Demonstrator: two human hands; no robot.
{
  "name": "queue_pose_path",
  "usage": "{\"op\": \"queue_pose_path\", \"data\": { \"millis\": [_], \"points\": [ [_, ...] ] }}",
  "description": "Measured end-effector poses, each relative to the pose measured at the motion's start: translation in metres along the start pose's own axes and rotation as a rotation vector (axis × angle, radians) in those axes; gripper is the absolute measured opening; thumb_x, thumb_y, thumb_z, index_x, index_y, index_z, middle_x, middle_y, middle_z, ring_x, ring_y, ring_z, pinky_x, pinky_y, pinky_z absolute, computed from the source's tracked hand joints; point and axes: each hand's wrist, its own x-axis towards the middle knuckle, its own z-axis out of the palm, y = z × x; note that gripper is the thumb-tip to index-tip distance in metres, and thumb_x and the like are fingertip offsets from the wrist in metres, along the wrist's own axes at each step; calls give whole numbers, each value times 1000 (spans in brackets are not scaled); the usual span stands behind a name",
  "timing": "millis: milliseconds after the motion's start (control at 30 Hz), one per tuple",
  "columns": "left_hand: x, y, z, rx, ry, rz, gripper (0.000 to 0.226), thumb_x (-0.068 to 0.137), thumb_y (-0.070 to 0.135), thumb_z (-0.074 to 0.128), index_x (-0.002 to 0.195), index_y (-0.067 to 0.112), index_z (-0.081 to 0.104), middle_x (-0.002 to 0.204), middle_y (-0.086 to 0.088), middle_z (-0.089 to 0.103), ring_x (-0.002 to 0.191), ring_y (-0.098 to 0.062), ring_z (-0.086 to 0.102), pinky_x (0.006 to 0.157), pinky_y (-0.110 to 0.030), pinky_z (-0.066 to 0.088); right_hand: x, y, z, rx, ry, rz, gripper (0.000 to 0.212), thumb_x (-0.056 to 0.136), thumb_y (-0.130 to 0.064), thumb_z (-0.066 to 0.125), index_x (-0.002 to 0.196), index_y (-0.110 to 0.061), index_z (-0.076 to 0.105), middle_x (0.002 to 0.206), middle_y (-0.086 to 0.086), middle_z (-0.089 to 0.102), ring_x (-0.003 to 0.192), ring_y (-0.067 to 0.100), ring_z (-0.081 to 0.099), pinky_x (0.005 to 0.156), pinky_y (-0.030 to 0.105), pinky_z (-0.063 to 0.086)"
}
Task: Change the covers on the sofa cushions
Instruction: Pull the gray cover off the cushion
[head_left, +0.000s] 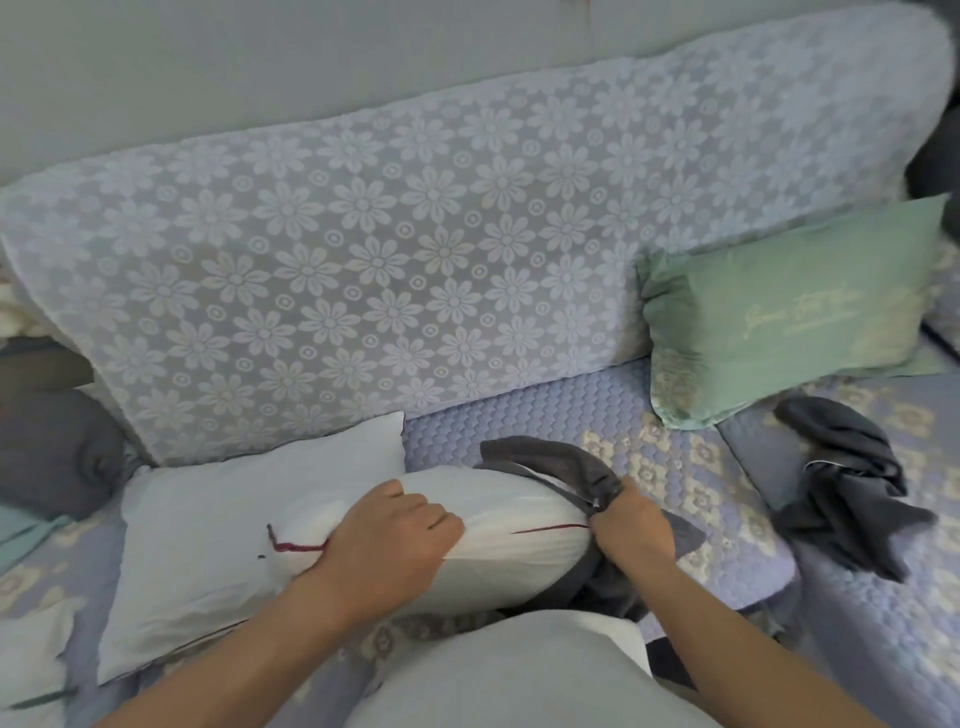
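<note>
A white cushion insert (498, 514) with a dark red seam lies on the sofa seat in front of me. My left hand (389, 530) grips its middle. A dark grey cover (561, 462) wraps its right end, and my right hand (631, 525) pinches the cover's zipper edge. A second bare white insert (208, 535) lies just behind and to the left, partly under the first. Another dark grey cover (847, 488) lies crumpled on the seat to the right.
A green cushion (789, 322) leans against the floral backrest (395, 260) at the right. A dark grey cushion (52, 452) sits at the left end. The quilted lilac seat (519, 410) shows between the cushions. More white fabric (31, 654) lies at lower left.
</note>
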Motion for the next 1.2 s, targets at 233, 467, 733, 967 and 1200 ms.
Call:
{"op": "queue_pose_path", "data": {
  "millis": [233, 467, 733, 967, 1200],
  "points": [
    [-75, -93, -29, 126, -75, -696, 23, 73, 26, 46, 89, 19, 62, 67, -9, 67, 57, -36, 64, 53, -41, 50, 39, 120, -67, -25, 231, 483, 45, 86, -21, 61, 124, -2, 47, 126, 30, 59, 118, 45, 58, 98, 49, 49],
    [-58, -95, -32, 173, 104, -672, 25, 70, 20, 43, 80, 8, 62, 61, -13, 58, 51, -37, 57, 47, -39, 44, 14, 60, -7, 203, 98, 305, 12, 88, -20, 62, 89, -9, 67, 80, 11, 65, 74, 29, 61, 76, 39, 55],
    [-103, -186, -81, 548, 352, -648, 24, 66, -5, 52, 70, 17, 41, 57, -12, 42, 49, -34, 44, 52, -43, 29, 6, -31, -21, 471, 68, 121, 24, 85, -14, 69, 102, -20, 53, 91, 13, 60, 84, 34, 57, 78, 41, 47],
    [-167, -230, -110, 653, 439, -518, 21, 72, -11, 49, 76, 9, 52, 62, -11, 41, 59, -30, 42, 60, -41, 27, -15, -102, 7, 533, 62, 86, 21, 85, -12, 68, 105, -11, 61, 90, 13, 63, 79, 31, 58, 74, 38, 46],
    [-299, -178, 31, 163, -297, -1161, 34, 72, 9, 38, 94, 12, 65, 71, -12, 63, 70, -35, 61, 64, -44, 48, -28, -124, 45, 733, 6, 275, 33, 80, -9, 74, 111, -7, 65, 105, 22, 70, 91, 39, 69, 87, 57, 57]
  ]
}}
